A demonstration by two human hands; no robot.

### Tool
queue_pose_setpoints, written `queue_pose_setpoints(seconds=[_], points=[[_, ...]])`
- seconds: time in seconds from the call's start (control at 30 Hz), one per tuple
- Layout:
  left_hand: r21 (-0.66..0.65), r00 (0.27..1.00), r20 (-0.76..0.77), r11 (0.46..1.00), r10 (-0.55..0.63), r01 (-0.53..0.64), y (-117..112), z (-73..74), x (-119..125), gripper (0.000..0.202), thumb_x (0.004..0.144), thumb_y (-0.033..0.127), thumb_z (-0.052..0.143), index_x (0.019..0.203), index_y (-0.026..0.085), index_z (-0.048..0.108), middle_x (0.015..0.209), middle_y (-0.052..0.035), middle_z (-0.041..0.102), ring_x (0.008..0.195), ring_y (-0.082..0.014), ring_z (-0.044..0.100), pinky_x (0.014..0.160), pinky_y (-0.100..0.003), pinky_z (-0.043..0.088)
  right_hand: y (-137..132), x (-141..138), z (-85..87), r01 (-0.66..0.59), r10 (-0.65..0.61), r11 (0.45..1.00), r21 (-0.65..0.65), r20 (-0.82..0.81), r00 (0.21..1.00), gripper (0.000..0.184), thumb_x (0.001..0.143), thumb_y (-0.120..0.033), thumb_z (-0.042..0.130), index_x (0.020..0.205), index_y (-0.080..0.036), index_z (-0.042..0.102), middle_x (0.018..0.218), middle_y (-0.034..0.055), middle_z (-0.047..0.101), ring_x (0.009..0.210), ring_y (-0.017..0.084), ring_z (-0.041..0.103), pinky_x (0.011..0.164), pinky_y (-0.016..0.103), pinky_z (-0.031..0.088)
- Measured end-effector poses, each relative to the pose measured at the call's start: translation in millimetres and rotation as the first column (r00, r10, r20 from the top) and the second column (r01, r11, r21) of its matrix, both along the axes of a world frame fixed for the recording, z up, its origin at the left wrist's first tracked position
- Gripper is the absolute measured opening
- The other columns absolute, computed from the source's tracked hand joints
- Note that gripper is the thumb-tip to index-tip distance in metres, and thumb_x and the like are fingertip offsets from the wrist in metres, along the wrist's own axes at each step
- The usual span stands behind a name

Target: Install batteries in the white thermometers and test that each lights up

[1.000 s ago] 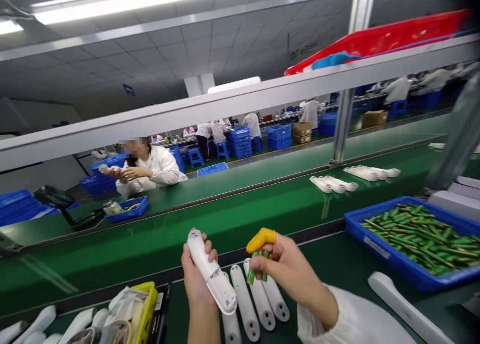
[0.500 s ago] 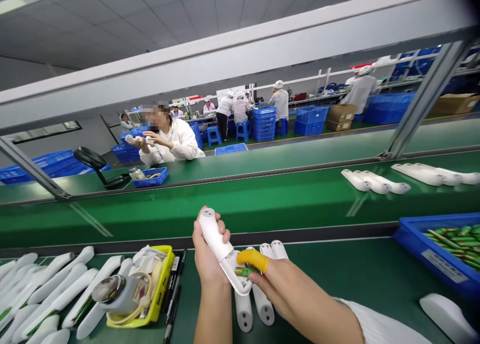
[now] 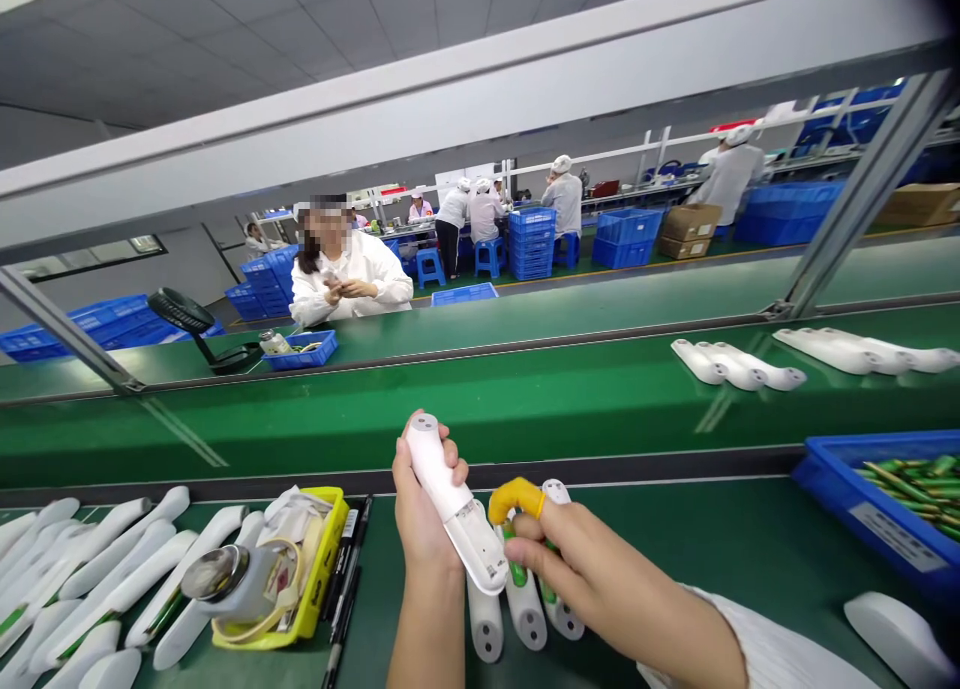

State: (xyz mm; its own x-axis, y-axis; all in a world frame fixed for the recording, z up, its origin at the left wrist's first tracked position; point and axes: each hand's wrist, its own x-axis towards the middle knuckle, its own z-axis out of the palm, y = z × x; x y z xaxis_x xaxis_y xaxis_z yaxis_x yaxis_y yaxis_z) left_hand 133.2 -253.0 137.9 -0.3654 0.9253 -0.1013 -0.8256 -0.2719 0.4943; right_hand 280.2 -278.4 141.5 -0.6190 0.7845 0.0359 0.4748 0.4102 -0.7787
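Note:
My left hand (image 3: 420,514) is wrapped round a white handheld device (image 3: 454,501), held tilted with its open battery end toward my right hand. My right hand (image 3: 559,559), a yellow finger cot (image 3: 514,496) on the index finger, pinches green batteries (image 3: 514,565) beside that open end. Under my hands, three similar white devices (image 3: 525,614) lie side by side on the green bench.
A yellow tray (image 3: 319,589) with a metal-topped item and black pens lies left, next to a row of white shells (image 3: 90,579). A blue bin of green batteries (image 3: 892,489) is right. White devices (image 3: 739,366) ride the green conveyor. A person in white works opposite.
My right hand has drawn back slightly from the device's open end, still pinching batteries. The person opposite lowered their hands. The view steadied after tilting down.

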Motion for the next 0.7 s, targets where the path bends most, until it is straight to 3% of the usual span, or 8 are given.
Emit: queue_pose_setpoints(seconds=[0.17,0.23,0.3,0.37,0.43,0.5,0.6,0.7], points=[[-0.006,1.000,0.000,1.000,0.000,0.000,0,0.8,3,0.028,0.095,0.028,0.031,0.098,0.016,0.056,0.073,-0.0019,0.053,0.047,-0.0058,0.042,0.038,-0.014,0.037,2,-5,-18.2,0.137,-0.093,0.979,0.152,-0.267,0.959,0.016,0.093,-0.025,0.042,0.079,-0.020,0.045,0.064,-0.0032,0.051,0.056,0.011,0.048,0.053,0.021,0.037],[-0.011,1.000,0.009,1.000,0.005,-0.005,0,0.8,3,0.028,0.095,0.028,0.031,0.099,0.016,0.056,0.072,-0.0017,0.052,0.046,-0.0061,0.042,0.038,-0.014,0.037,1,-9,-23.9,0.135,-0.039,0.868,0.477,-0.205,0.978,0.018,0.093,-0.018,0.039,0.079,-0.019,0.050,0.064,-0.0017,0.052,0.053,0.012,0.045,0.050,0.023,0.033],[-0.006,0.999,0.025,1.000,0.030,-0.030,1,0.4,1,0.028,0.094,0.028,0.031,0.098,0.016,0.056,0.072,-0.0019,0.052,0.047,-0.0063,0.042,0.038,-0.014,0.037,0,-12,-24.3,0.017,0.009,0.659,0.752,-0.030,0.999,0.029,0.092,-0.010,0.034,0.071,-0.018,0.053,0.065,0.0013,0.055,0.049,0.012,0.040,0.048,0.026,0.028],[0.004,0.998,0.043,0.999,0.043,-0.044,1,-0.3,-2,0.028,0.094,0.028,0.030,0.097,0.016,0.056,0.072,-0.0020,0.051,0.046,-0.0063,0.041,0.038,-0.014,0.037,-1,-13,-18.7,-0.136,0.047,0.607,0.783,0.136,0.990,0.033,0.091,-0.010,0.035,0.067,-0.017,0.056,0.069,0.0030,0.058,0.047,0.011,0.037,0.049,0.027,0.026],[0.028,0.999,0.046,0.999,0.024,-0.025,1,-0.6,-3,0.027,0.093,0.028,0.032,0.096,0.016,0.056,0.072,-0.0020,0.051,0.047,-0.0061,0.040,0.037,-0.013,0.036,-2,-12,-11.0,-0.197,0.123,0.797,0.571,0.166,0.979,0.024,0.091,-0.015,0.042,0.074,-0.018,0.058,0.071,0.0014,0.058,0.051,0.010,0.041,0.052,0.025,0.030],[0.077,1.000,0.014,0.997,-0.013,0.012,-2,-0.2,-2,0.024,0.091,0.028,0.037,0.095,0.017,0.058,0.072,-0.0021,0.051,0.046,-0.0058,0.040,0.036,-0.012,0.035,-4,-12,-6.6,-0.093,0.100,0.978,0.189,-0.026,0.995,0.010,0.088,-0.018,0.050,0.079,-0.018,0.056,0.068,-0.0018,0.055,0.055,0.010,0.043,0.053,0.022,0.032],[0.191,0.994,-0.096,0.979,-0.053,0.070,-7,1.5,3,0.021,0.088,0.030,0.044,0.094,0.018,0.060,0.072,-0.0025,0.052,0.045,-0.0056,0.040,0.034,-0.011,0.033,-3,-18,-11.2,-0.017,-0.118,0.933,-0.360,-0.350,0.929,0.015,0.077,-0.023,0.061,0.076,-0.018,0.047,0.061,-0.0055,0.046,0.053,0.008,0.041,0.049,0.019,0.033],[0.242,0.984,-0.165,0.965,-0.063,0.102,-11,3.6,5,0.022,0.088,0.032,0.044,0.093,0.019,0.061,0.072,-0.0031,0.054,0.044,-0.0060,0.040,0.033,-0.012,0.033,2,-24,-18.7,-0.096,-0.214,0.841,-0.533,-0.489,0.846,0.038,0.065,-0.036,0.074,0.068,-0.018,0.041,0.057,-0.0075,0.043,0.048,0.006,0.040,0.046,0.018,0.034]])
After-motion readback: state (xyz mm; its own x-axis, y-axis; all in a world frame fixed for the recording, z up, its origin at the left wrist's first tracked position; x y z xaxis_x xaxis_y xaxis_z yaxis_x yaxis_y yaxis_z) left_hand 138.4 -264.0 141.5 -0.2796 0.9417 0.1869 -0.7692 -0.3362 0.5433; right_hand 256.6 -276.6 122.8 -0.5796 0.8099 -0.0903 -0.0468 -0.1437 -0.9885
